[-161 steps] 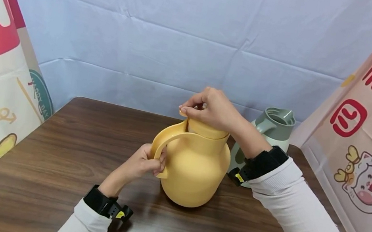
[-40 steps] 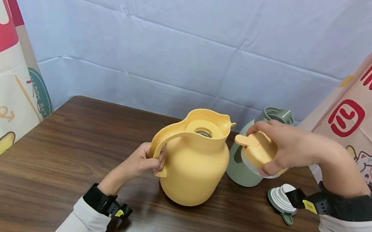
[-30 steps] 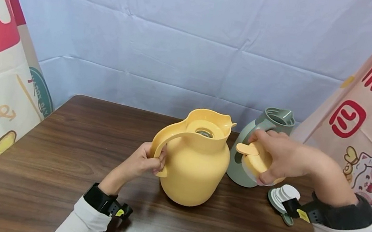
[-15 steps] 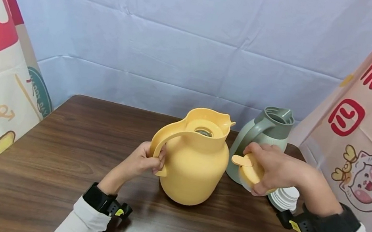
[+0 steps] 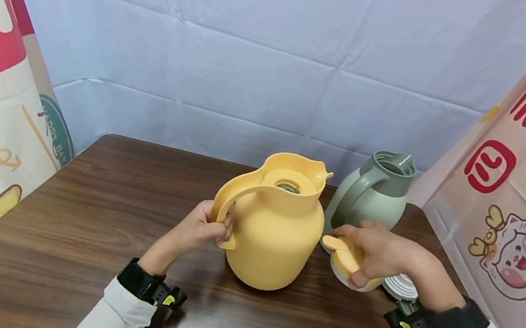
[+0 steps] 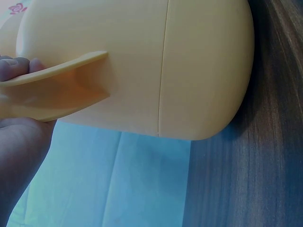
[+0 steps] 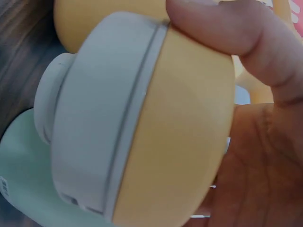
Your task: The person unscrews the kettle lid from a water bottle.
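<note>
My left hand point(image 5: 208, 224) grips the handle of a yellow thermos jug point(image 5: 277, 240) standing upright on the table. The jug's top is uncovered and its round mouth shows. Between the fingers and thumb of my right hand point(image 5: 379, 255) is the jug's lid point(image 5: 351, 259), yellow above with a tab, white below. In the right wrist view the lid point(image 7: 175, 127) fills the middle, its white plug point(image 7: 49, 97) pointing left. The left wrist view shows the handle point(image 6: 61, 90) wrapped by fingers, close to the jug's side.
A green thermos jug point(image 5: 370, 197) without a lid stands behind my right hand. Its lid point(image 5: 400, 286), with a white ribbed plug facing up, lies on the wooden table point(image 5: 77, 244), partly hidden by my right wrist. A pale blue cloth point(image 5: 208, 54) hangs behind.
The lid came off the yellow jug and moved right in my right hand, then sank toward the table in front of the green jug. My left hand stays on the handle.
</note>
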Tool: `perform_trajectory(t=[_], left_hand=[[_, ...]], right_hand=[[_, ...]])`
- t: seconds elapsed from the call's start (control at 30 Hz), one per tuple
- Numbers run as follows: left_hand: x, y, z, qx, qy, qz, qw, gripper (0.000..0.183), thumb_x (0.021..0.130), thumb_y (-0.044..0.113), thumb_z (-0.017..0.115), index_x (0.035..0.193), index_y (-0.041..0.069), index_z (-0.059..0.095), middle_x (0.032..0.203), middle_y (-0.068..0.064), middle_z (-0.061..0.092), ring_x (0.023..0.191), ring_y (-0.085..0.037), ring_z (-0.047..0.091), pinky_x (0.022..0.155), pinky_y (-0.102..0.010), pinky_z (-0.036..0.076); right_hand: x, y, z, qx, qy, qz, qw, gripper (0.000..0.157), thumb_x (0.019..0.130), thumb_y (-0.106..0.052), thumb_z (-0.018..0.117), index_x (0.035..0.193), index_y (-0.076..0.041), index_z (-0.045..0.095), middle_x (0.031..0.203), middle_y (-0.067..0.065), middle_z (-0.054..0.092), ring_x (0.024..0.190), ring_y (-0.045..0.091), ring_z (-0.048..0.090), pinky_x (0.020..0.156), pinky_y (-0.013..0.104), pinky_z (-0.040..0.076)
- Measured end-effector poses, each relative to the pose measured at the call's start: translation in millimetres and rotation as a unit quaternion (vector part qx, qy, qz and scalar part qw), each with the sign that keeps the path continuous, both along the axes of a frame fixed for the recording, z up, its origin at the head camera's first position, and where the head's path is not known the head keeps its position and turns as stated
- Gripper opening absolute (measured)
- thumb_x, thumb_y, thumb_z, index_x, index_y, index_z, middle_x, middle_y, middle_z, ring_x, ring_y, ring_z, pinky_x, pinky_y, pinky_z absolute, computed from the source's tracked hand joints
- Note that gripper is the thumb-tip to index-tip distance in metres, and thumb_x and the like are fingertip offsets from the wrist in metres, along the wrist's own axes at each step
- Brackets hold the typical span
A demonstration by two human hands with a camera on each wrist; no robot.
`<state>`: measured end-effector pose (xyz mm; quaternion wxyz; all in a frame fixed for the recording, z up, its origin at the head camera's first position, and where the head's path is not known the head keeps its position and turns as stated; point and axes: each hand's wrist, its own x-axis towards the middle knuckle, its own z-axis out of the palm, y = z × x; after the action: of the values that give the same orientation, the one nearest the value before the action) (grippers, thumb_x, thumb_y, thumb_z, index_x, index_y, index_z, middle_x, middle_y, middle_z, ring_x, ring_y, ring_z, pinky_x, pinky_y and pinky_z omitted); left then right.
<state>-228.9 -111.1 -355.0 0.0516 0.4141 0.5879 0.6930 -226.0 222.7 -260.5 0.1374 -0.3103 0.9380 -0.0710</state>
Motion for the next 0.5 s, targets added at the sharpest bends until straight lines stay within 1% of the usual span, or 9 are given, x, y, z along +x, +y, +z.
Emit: perform_trajectory(t=[0.17, 0.23, 0.37, 0.5], left_hand=[[0.3, 0, 0.3, -0.002, -0.001, 0.003, 1.0, 0.006, 0.079, -0.011, 0.039, 0.076, -0.005, 0.038, 0.057, -0.016, 0.035, 0.048, -0.022, 0.036, 0.045, -0.041, 0.03], [0.6, 0, 0.4, -0.001, -0.003, 0.004, 1.0, 0.006, 0.079, -0.011, 0.039, 0.076, -0.006, 0.038, 0.057, -0.016, 0.035, 0.049, -0.021, 0.037, 0.045, -0.043, 0.03], [0.9, 0, 0.6, -0.001, -0.005, 0.005, 1.0, 0.005, 0.079, -0.011, 0.039, 0.077, -0.005, 0.039, 0.057, -0.014, 0.036, 0.049, -0.02, 0.037, 0.045, -0.037, 0.032], [0.9, 0, 0.9, -0.001, -0.003, 0.006, 1.0, 0.006, 0.079, -0.011, 0.039, 0.077, -0.005, 0.039, 0.058, -0.014, 0.036, 0.049, -0.02, 0.037, 0.045, -0.034, 0.033]], right_hand=[[-0.8, 1, -9.5, 0.005, -0.012, -0.008, 1.0, 0.078, 0.048, -0.026, 0.079, 0.12, -0.012, 0.052, 0.087, 0.001, 0.047, 0.08, 0.022, 0.041, 0.061, 0.034, 0.039], [-1.3, 1, -12.6, 0.004, -0.015, -0.006, 1.0, 0.077, 0.049, -0.026, 0.078, 0.12, -0.012, 0.052, 0.087, 0.001, 0.047, 0.08, 0.022, 0.041, 0.061, 0.034, 0.04], [-2.7, 0, -18.5, 0.002, -0.022, -0.004, 1.0, 0.076, 0.049, -0.026, 0.077, 0.12, -0.013, 0.052, 0.088, 0.001, 0.048, 0.078, 0.019, 0.042, 0.061, 0.033, 0.041], [-2.7, -1, -23.1, -0.003, -0.03, -0.006, 1.0, 0.072, 0.049, -0.026, 0.077, 0.115, -0.014, 0.053, 0.086, 0.001, 0.048, 0.074, 0.017, 0.044, 0.06, 0.032, 0.041]])
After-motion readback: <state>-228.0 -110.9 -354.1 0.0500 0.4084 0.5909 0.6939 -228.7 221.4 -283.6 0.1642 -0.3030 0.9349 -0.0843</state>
